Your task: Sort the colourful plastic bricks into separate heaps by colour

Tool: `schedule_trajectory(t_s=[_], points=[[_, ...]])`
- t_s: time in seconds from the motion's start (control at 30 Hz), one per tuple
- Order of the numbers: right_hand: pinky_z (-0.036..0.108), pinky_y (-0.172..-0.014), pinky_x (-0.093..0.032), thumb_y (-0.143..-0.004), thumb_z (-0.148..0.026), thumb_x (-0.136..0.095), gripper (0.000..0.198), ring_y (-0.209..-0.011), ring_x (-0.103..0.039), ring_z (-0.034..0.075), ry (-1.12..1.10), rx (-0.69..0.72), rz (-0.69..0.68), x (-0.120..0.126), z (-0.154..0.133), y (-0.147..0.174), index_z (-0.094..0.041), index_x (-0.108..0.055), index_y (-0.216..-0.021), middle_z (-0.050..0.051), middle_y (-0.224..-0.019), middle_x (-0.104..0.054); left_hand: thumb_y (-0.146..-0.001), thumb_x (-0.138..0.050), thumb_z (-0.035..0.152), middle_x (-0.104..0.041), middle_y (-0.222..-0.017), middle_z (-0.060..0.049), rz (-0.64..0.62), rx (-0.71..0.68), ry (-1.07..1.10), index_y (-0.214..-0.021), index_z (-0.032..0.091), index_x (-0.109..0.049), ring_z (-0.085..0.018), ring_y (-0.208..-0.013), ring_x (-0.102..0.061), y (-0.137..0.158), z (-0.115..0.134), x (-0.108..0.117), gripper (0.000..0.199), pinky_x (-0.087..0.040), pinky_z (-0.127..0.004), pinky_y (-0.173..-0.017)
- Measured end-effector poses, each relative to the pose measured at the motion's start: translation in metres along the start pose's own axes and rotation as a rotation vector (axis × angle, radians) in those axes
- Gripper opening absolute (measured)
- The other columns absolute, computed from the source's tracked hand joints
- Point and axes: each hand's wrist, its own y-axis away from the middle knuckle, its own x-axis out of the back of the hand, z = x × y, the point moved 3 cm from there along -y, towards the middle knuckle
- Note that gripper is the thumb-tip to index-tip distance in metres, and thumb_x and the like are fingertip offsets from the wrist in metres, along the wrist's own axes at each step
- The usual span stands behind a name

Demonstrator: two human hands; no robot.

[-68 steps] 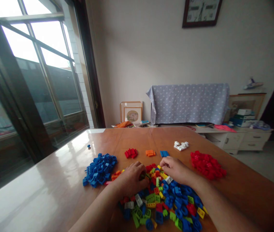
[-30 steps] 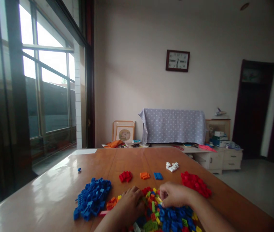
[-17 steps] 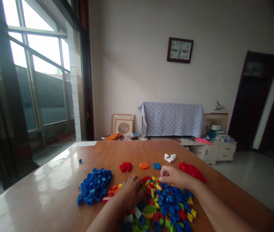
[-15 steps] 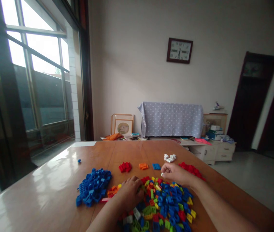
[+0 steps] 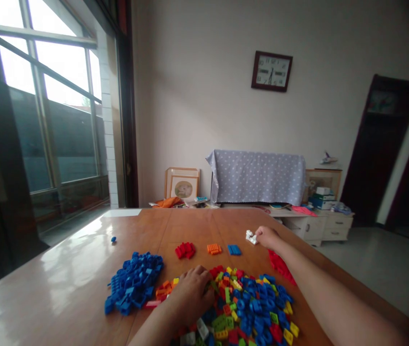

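My left hand (image 5: 194, 292) rests on the near edge of a mixed pile of colourful building bricks (image 5: 258, 302). Its fingers are slightly apart and bent down over the bricks, with nothing visibly gripped; the fingertips are partly hidden. Further out, my right hand (image 5: 267, 237) reaches to a small group of white building bricks (image 5: 250, 236). The fingers of that hand are pinched together at the group's right side, on a white brick that they mostly cover.
A heap of blue bricks (image 5: 134, 283) stands on the left. Small groups of red (image 5: 185, 250), orange (image 5: 214, 249) and blue bricks (image 5: 233, 250) form a row. More red bricks (image 5: 280, 266) lie under my right forearm. A lone blue piece (image 5: 114, 239) sits far left on the wooden table (image 5: 70, 283).
My right hand has moved away from me and right, carrying a white brick from beside the mixed pile to the white group. My left hand stays on the pile. The view has shifted slightly.
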Motion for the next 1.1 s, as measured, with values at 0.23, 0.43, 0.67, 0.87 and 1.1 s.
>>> schedule_trajectory(t_s=[0.23, 0.43, 0.67, 0.87, 1.1], points=[[0.042, -0.09, -0.057, -0.098, -0.036, -0.061, 0.032, -0.106, -0.065, 0.022, 0.035, -0.049, 0.039, -0.006, 0.001, -0.022, -0.018, -0.062, -0.124, 0.008, -0.126, -0.063, -0.092, -0.048, 0.034, -0.06, -0.112, -0.006, -0.003, -0.001, 0.001, -0.109, 0.028, -0.062, -0.024, -0.102, -0.06, -0.001, -0.003, -0.003, 0.022, -0.046, -0.035, -0.092], [0.029, -0.072, -0.053, -0.08, -0.023, -0.071, 0.014, -0.085, -0.069, 0.022, -0.156, 0.02, 0.164, 0.003, 0.008, -0.011, -0.016, -0.073, -0.093, 0.007, -0.089, -0.075, -0.09, -0.05, 0.033, -0.061, -0.112, -0.005, -0.001, 0.001, -0.004, -0.105, 0.027, -0.062, -0.024, -0.102, -0.06, -0.001, -0.001, -0.004, 0.02, -0.046, -0.035, -0.09], [0.026, -0.068, -0.053, -0.087, -0.04, -0.054, 0.031, -0.082, -0.072, 0.02, -0.447, 0.107, 0.154, 0.016, 0.01, 0.043, -0.017, -0.069, -0.101, 0.007, -0.091, -0.078, -0.091, -0.05, 0.035, -0.06, -0.116, -0.006, -0.013, -0.025, 0.012, -0.115, 0.028, -0.062, -0.024, -0.106, -0.06, -0.001, -0.001, -0.001, 0.027, -0.045, -0.034, -0.094], [0.033, -0.092, -0.05, -0.09, -0.056, -0.054, 0.041, -0.102, -0.069, 0.025, -0.47, 0.167, 0.078, 0.016, 0.013, 0.116, -0.021, -0.073, -0.102, 0.006, -0.103, -0.077, -0.094, -0.047, 0.039, -0.059, -0.121, -0.007, -0.038, -0.014, 0.0, -0.12, 0.028, -0.061, -0.025, -0.111, -0.059, -0.002, -0.001, -0.001, 0.031, -0.045, -0.035, -0.095], [0.042, -0.107, -0.043, -0.094, -0.066, -0.045, 0.061, -0.122, -0.061, 0.029, -0.382, 0.228, -0.118, -0.028, 0.0, 0.16, -0.018, -0.068, -0.123, 0.013, -0.126, -0.07, -0.095, -0.048, 0.039, -0.058, -0.124, -0.008, -0.053, 0.025, -0.005, -0.129, 0.029, -0.056, -0.026, -0.115, -0.057, -0.001, 0.001, 0.0, 0.036, -0.043, -0.037, -0.099]])
